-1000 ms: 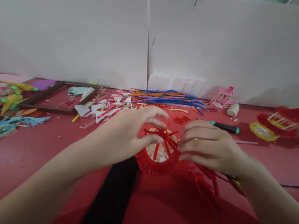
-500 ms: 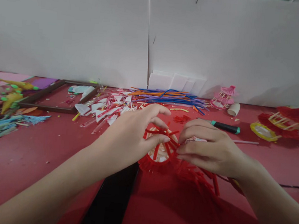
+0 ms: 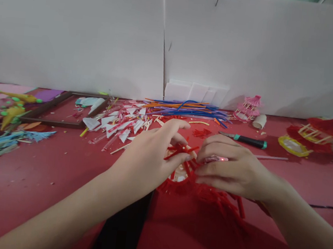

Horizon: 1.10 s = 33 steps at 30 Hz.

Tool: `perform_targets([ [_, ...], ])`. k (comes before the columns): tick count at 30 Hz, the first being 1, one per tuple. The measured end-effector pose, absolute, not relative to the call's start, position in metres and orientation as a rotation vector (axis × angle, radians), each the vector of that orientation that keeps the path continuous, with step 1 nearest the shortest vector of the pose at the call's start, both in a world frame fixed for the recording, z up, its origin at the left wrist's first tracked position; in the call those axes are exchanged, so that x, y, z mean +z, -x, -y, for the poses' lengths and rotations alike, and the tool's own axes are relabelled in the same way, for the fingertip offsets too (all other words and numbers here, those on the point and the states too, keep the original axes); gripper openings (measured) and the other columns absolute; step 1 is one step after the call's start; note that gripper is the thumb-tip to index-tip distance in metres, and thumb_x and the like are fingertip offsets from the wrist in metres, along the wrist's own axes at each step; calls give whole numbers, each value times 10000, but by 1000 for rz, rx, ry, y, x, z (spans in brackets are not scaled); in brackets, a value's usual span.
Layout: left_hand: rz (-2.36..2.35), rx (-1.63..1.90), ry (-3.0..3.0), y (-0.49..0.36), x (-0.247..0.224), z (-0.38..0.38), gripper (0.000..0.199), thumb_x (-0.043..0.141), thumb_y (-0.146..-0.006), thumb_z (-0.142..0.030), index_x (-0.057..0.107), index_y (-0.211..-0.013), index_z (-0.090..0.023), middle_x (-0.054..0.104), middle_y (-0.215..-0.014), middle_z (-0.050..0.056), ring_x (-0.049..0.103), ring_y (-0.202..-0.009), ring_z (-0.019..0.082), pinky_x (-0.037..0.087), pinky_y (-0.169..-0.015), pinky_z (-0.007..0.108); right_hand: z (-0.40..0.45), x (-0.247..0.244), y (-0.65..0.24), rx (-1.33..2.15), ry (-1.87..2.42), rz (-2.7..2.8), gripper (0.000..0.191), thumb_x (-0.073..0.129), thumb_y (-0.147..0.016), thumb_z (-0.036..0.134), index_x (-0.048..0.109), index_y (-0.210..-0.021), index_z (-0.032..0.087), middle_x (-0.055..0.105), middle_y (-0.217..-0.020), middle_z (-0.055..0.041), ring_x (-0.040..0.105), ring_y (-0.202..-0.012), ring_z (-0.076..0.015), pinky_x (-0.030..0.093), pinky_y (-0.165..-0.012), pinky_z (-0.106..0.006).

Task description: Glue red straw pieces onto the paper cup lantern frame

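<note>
Between my hands is a round craft piece (image 3: 180, 173) with a cream base, a fuzzy red rim and red pipe cleaner strips meeting at its top. My left hand (image 3: 154, 151) curves over its left side, thumb and fingers closed on the red strips. My right hand (image 3: 234, 163) is closed at the right side, fingertips pinching a red pipe cleaner (image 3: 192, 165). A small pinkish shiny thing (image 3: 215, 159) with a red glint shows between its fingers; its kind is unclear. More red fuzzy pipe cleaners (image 3: 221, 199) lie below that hand.
Blue, orange and purple pipe cleaners (image 3: 186, 108) lie by the white wall, beside scattered wrappers (image 3: 125, 122). Right stand a cutter knife (image 3: 249, 141), a cardboard tube (image 3: 259, 121), a pink model tower (image 3: 247, 108) and a red one (image 3: 323, 135). A dark frame (image 3: 56, 122) lies left.
My left hand has shifted slightly right and down, its thumb closer to the red strips. My right fingers have parted a little, showing more of the pinkish thing.
</note>
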<state>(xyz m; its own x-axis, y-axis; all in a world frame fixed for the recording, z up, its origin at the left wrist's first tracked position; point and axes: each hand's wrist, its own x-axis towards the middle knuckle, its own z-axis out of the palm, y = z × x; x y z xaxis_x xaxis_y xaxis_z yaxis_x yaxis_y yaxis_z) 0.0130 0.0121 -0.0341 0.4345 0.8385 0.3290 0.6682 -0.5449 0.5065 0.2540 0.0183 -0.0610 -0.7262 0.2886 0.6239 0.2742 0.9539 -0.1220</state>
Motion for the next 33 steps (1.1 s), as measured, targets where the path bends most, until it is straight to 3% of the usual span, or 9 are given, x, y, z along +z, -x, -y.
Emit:
perform_targets([
  [4,-1271,813,-2393,-11,-34,-13,448,752,-914,-197,544,-1306,-254,821,-1066,-29,787,-994,197,587,-847,316,-23,-61,-260,58,471,2462,161,777,-964,330,723,-1023,190,746,-1006,-69,688,-981,-182,550,-930,-345],
  [8,-1268,817,-2387,-10,-34,-13,454,762,-923,-229,538,-1316,-263,821,-1071,-31,788,-1002,204,583,-844,325,-25,-64,-263,15,484,2478,64,673,-1026,256,716,-1036,209,771,-1000,-56,699,-967,-184,569,-927,-360],
  [18,-1270,820,-2390,-12,-36,-13,442,743,-923,-235,533,-1312,-255,818,-1064,-14,783,-978,206,585,-855,337,-24,-64,-260,-55,456,2459,179,593,-1059,201,770,-1045,181,807,-972,-59,697,-976,-181,582,-950,-339],
  [26,-1245,854,-2452,-13,-38,-11,436,705,-913,-188,529,-1309,-232,809,-1055,3,778,-976,213,578,-819,325,-26,-66,-261,-60,446,2450,291,508,-1078,160,785,-1016,225,820,-958,-36,708,-957,-167,586,-932,-335],
  [33,-1241,857,-2435,-13,-38,-10,433,688,-921,-177,518,-1317,-221,801,-1038,6,774,-956,207,564,-806,315,-24,-66,-255,14,471,2376,82,653,-1015,203,734,-1013,215,796,-923,-41,713,-899,-176,588,-916,-365],
])
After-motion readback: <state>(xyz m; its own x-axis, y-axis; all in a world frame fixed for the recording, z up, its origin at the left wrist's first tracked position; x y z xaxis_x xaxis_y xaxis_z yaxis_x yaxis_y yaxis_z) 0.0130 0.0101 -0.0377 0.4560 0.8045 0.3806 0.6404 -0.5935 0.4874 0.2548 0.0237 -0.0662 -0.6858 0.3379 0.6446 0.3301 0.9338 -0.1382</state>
